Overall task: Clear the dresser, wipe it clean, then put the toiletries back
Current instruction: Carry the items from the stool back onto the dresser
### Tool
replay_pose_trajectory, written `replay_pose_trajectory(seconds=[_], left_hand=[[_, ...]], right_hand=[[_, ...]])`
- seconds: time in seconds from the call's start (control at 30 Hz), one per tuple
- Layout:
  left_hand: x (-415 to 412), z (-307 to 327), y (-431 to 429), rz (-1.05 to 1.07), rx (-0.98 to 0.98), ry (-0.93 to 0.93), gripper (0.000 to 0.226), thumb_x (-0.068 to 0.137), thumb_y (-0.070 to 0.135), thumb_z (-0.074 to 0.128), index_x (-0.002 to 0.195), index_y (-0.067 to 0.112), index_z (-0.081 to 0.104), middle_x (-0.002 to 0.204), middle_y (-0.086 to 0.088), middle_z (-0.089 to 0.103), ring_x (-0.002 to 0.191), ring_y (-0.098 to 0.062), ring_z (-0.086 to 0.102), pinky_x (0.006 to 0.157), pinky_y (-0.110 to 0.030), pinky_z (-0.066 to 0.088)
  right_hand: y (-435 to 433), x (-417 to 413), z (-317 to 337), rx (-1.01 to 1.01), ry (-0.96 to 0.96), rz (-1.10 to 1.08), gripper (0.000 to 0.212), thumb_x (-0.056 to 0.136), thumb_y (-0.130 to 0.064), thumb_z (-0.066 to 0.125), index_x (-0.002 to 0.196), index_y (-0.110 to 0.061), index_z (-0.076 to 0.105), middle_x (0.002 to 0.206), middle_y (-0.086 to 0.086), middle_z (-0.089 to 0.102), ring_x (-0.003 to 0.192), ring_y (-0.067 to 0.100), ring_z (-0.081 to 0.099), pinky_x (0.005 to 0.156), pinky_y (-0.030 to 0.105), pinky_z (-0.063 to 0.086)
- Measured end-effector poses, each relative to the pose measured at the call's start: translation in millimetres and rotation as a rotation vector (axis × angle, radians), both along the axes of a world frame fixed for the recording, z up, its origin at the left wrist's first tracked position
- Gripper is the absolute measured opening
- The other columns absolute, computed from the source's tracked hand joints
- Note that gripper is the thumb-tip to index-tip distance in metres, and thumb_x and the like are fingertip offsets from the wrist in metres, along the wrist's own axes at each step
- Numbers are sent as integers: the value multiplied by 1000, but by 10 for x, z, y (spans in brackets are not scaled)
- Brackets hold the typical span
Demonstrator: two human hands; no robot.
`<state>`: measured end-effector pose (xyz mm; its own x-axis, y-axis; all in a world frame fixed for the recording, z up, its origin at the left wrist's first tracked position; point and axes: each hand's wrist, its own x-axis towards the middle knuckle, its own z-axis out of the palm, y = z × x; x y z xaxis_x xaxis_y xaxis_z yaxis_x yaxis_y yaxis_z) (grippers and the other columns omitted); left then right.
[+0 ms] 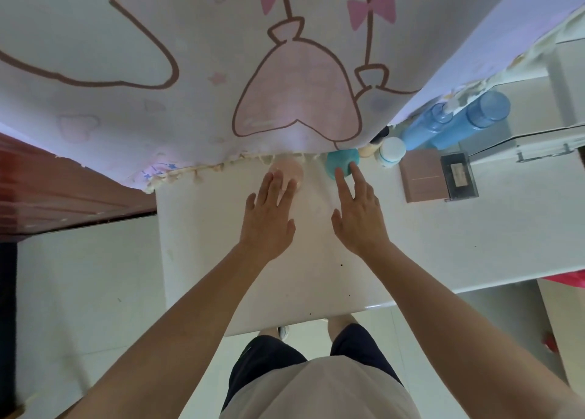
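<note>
A: Any brands or text?

B: None I can read. The dark clear case (459, 175) has a pale label, but the print is too small. The brown box (421, 180) touching its left side is plain. The two blue bottles (456, 119) behind them and the white-capped bottle (392, 152) show no legible writing.

A: Hands?

B: The left hand (269, 217) is flat, with its fingers (278, 181) straight and slightly spread, tips over the pink jar (289, 168). The right hand (361, 219) is the same, with two straight fingers (340, 181) reaching the teal jar (340, 160). Can't tell if they touch it.

A: Where are the toiletries?

B: All along the back edge of the white table (316, 276). The jars are in the middle, partly under a hanging cartoon-print curtain (190, 38) with pink bows. The bottles and boxes are to the right.

A: Room?

B: Pale tiled floor (79, 276), red-brown wooden furniture (63, 193) on the left, and a glass ledge (538, 135) on the far right.
</note>
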<state>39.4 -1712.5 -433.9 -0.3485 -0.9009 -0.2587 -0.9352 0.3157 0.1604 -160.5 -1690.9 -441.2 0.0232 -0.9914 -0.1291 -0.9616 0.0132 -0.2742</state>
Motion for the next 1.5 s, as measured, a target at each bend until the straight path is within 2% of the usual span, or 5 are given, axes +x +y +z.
replay_pose_trajectory(seconds=[0.33, 0.53, 0.8, 1.13, 1.5], left_hand=[[2, 374, -212, 37, 69, 6, 75, 97, 41, 47, 155, 14, 8, 163, -12, -4, 150, -31, -5, 118, -49, 21], [472, 1047, -33, 142, -250, 71, 59, 100, 39, 30, 154, 15, 22, 162, -17, 12, 149, -35, 12, 116, -58, 20], [1026, 2104, 445, 587, -618, 41, 56, 104, 43, 30, 152, 14, 29, 160, -17, 20, 148, -36, 15, 114, -59, 18], [1658, 3133, 2189, 1074, -736, -145, 60, 103, 48, 27, 153, 16, 23, 161, -17, 15, 149, -34, 10, 116, -60, 15], [2811, 3583, 5300, 1469, -829, -362, 62, 101, 49, 26, 153, 16, 24, 161, -17, 14, 149, -35, 9, 117, -58, 12]], right_hand=[[-142, 5, 424, 100, -2, 9, 71, 97, -25, 52, 156, -21, 12, 163, 9, 6, 131, 30, 41, 94, 40, 51], [-74, 47, 1096, -268, -87, 51, 44, 101, -32, 47, 141, -14, 47, 152, 14, 38, 126, 34, 51, 98, 46, 49], [-480, 504, 1608, -420, -265, 317, 58, 102, -41, 42, 153, -16, 29, 163, 11, 16, 148, 31, 21, 117, 47, 24], [-56, 1880, 2530, -461, -489, 746, 61, 101, -40, 47, 154, -17, 26, 163, 12, 16, 148, 29, 21, 115, 45, 25], [2105, 4134, 3186, -581, -595, 1210, 64, 99, -41, 50, 153, -13, 29, 161, 17, 19, 147, 31, 23, 118, 45, 25]])
